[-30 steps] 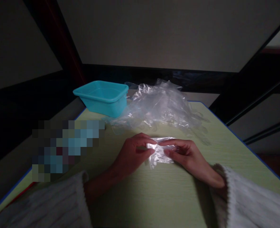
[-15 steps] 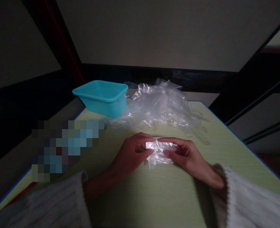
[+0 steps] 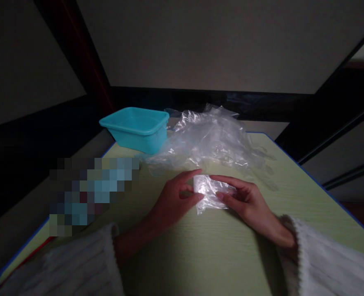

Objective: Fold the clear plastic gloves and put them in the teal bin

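Note:
A small, folded disposable plastic glove (image 3: 211, 193), clear and shiny, sits low over the table in front of me; its finger shapes do not show. My right hand (image 3: 246, 199) pinches its right part, thumb on the front and index finger along the top edge. At the left edge, my left hand (image 3: 175, 197) touches the film with its thumb, while its index finger is raised apart from it above the top left corner. Behind both hands lies a loose pile of clear plastic gloves (image 3: 206, 135), with finger-shaped ends showing at its right side.
A turquoise plastic basin (image 3: 138, 139) stands at the back left, against the glove pile. A blurred-out patch (image 3: 98, 189) covers things at the table's left side. The pale green table (image 3: 194, 255) has a blue edge, with a wall panel (image 3: 200, 45) behind it.
My left index finger has lifted off the folded glove, and its upper left corner is now uncovered and looks flatter. My right hand keeps its pinch. The view has shifted slightly.

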`<state>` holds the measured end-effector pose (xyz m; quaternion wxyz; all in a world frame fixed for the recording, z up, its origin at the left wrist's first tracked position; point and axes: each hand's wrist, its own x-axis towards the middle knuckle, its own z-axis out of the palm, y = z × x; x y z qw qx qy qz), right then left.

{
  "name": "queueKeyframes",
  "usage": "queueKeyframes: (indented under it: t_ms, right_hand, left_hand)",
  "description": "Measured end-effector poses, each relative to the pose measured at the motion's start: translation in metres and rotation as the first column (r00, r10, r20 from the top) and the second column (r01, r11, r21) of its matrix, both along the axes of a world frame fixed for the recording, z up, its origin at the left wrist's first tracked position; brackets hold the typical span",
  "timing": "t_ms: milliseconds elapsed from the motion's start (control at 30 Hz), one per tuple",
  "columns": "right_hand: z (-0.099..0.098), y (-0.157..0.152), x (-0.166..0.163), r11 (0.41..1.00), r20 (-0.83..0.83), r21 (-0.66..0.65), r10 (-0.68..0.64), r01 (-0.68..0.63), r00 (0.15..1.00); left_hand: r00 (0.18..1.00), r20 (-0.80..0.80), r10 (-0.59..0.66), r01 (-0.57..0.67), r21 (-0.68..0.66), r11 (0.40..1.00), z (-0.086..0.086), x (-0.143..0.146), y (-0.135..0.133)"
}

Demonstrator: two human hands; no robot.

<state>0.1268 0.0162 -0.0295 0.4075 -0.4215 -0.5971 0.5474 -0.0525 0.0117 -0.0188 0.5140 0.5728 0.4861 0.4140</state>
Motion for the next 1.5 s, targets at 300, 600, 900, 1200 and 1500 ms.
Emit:
queueKeyframes:
  t_ms: [300,600,900,1200,1500]
  right_hand:
    - [-0.006,0.004,-0.001,1.0,0.006,0.027,0.007,-0.007,1.0]
    - [-0.009,0.006,-0.001,0.998,-0.015,0.05,0.026,-0.026,1.0]
    - [-0.009,0.006,0.0,0.998,-0.006,0.063,0.018,-0.018,1.0]
    - [-0.008,0.006,0.001,0.993,0.064,0.112,0.021,-0.028,0.998]
    - [-0.014,0.01,0.0,0.986,0.118,0.169,-0.003,-0.017,0.993]
  left_hand:
    - [0.998,-0.002,-0.056,0.056,0.007,0.998,-0.001,-0.001,0.001]
    - [0.992,0.064,-0.108,0.109,-0.019,0.994,-0.003,-0.003,0.002]
    - [0.999,0.015,-0.049,0.049,-0.016,0.999,0.003,-0.004,0.003]
    - [0.996,-0.028,-0.083,0.083,0.005,0.997,0.002,-0.011,0.006]
    - [0.994,0.008,-0.107,0.107,0.068,0.992,-0.009,-0.013,0.016]
